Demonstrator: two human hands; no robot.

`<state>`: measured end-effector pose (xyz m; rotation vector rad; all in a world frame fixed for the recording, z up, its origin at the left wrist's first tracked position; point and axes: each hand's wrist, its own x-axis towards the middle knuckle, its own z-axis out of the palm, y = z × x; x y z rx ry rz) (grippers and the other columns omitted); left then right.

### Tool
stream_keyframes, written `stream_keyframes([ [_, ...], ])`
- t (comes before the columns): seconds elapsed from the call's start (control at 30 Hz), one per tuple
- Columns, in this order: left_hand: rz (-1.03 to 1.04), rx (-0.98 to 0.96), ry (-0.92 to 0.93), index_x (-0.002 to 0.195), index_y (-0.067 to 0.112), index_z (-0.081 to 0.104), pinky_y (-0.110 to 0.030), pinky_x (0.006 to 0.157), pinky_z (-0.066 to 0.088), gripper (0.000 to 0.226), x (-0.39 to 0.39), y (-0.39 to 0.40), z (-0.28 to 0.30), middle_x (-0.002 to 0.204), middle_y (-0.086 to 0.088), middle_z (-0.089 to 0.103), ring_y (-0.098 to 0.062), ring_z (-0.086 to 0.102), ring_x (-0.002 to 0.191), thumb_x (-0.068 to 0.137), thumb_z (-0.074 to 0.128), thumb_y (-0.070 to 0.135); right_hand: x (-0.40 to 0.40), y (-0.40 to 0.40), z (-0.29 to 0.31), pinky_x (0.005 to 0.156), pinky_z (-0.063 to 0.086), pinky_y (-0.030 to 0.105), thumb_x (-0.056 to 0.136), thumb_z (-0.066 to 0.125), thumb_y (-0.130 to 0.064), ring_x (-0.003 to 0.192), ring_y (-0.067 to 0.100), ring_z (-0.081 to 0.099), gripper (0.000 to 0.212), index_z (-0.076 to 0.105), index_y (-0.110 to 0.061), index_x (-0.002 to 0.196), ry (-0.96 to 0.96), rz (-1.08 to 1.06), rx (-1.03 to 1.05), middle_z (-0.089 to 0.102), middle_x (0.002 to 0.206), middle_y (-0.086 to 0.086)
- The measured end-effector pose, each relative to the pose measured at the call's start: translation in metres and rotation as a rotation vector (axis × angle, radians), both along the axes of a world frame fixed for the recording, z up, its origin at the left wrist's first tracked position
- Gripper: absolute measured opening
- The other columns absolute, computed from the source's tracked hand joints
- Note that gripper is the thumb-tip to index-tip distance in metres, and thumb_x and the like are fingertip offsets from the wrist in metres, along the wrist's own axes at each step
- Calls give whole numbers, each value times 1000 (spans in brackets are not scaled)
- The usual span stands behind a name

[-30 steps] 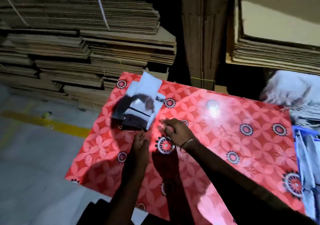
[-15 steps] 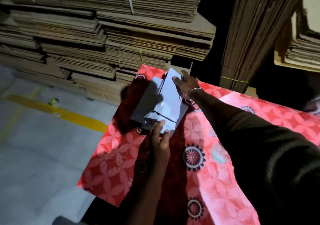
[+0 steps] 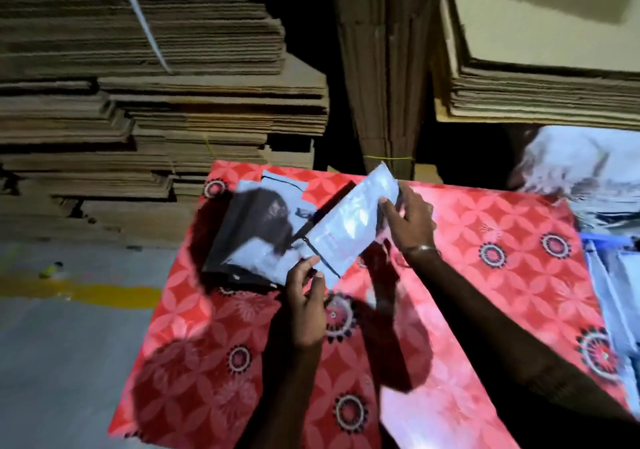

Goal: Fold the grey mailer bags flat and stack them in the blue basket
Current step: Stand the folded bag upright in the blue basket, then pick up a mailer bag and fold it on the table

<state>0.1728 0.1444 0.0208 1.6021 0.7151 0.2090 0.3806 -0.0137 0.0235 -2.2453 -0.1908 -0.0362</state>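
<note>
A grey mailer bag (image 3: 349,227) is lifted off the red flowered table (image 3: 485,292), tilted up to the right. My left hand (image 3: 306,305) pinches its near lower corner. My right hand (image 3: 410,218) grips its far upper end. Under and left of it lies a pile of grey mailer bags (image 3: 256,227) at the table's far left corner, partly in shadow. The blue basket (image 3: 604,240) shows only as a rim at the right edge, with flat grey bags (image 3: 620,292) inside.
Stacks of flattened cardboard (image 3: 156,102) rise behind and left of the table, and more stand on a shelf (image 3: 540,102) at the back right. A crumpled white plastic heap (image 3: 581,171) sits beyond the basket. Grey floor with a yellow line (image 3: 86,291) lies left.
My right hand has taken hold of the top bag's far end and both hands have lifted it off the pile, swinging it rightward. The view has shifted right.
</note>
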Motion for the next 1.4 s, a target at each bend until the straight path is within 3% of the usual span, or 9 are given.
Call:
stream_keyframes([
  [0.1, -70, 8, -3, 118, 27, 70, -24, 71, 54, 24, 4, -35, 5, 108, -13, 66, -12, 66, 82, 100, 57, 19, -39, -87, -8, 75, 50, 50, 90, 50, -64, 82, 26, 62, 44, 62, -27, 111, -35, -56, 10, 66, 85, -4],
  [0.17, -130, 19, 11, 113, 28, 71, -18, 63, 50, 22, 5, -60, 6, 102, -8, 68, -4, 62, 71, 100, 57, 17, -70, -137, -22, 73, 51, 48, 91, 47, -65, 83, 27, 65, 50, 62, -25, 116, -43, -78, -51, 70, 90, -1],
  [0.3, -211, 82, 21, 105, 29, 70, -24, 90, 49, 31, 2, -106, -19, 111, 6, 72, -11, 65, 105, 83, 55, 45, -134, -212, -56, 76, 49, 46, 88, 38, -76, 86, 29, 64, 68, 55, -26, 131, 72, -153, -223, 68, 90, 0],
  [0.4, -262, 161, 33, 106, 25, 69, -39, 95, 51, 35, -7, -135, -38, 112, 0, 70, -17, 65, 107, 81, 52, 41, -174, -239, -74, 77, 49, 46, 89, 36, -75, 92, 32, 64, 71, 53, -25, 135, 146, -161, -291, 68, 97, 3],
  [0.53, -269, 293, 92, 98, 41, 64, -43, 99, 51, 23, -21, -156, -51, 112, 2, 68, -23, 63, 111, 80, 50, 38, -203, -247, -67, 79, 47, 48, 87, 33, -71, 99, 37, 58, 72, 51, -25, 139, 210, -192, -416, 65, 106, 8],
  [0.7, -220, 664, 92, 99, 23, 67, -39, 97, 50, 16, -27, -173, -37, 125, -7, 58, -31, 58, 120, 86, 60, 17, -205, -242, -36, 89, 45, 52, 89, 40, -54, 112, 38, 52, 61, 58, -17, 134, 82, -224, -412, 58, 122, 13],
  [0.9, -461, 1045, -135, 142, 6, 56, -44, 118, 38, 41, 15, -197, -36, 154, -12, 49, -29, 43, 145, 104, 45, 17, -158, -204, -29, 118, 28, 50, 101, 39, -34, 149, 26, 30, 52, 44, -16, 149, -119, 143, -488, 44, 155, 5],
  [1.1, -705, 1266, 268, 160, 9, 26, -46, 125, 23, 61, 40, -198, -68, 169, -9, 20, -26, 14, 158, 105, 25, 34, -138, -178, -75, 126, 6, 48, 103, 24, -40, 157, 23, 6, 62, 24, -14, 159, 20, 241, -634, 21, 167, 6],
  [1.4, -688, 1372, 363, 163, 8, -2, -50, 126, 8, 70, 43, -203, -76, 171, -9, -10, -22, -11, 158, 108, 25, 43, -136, -169, -88, 125, 11, 51, 101, 31, -39, 156, 25, 11, 64, 25, -12, 159, -49, 191, -697, 20, 167, 6],
])
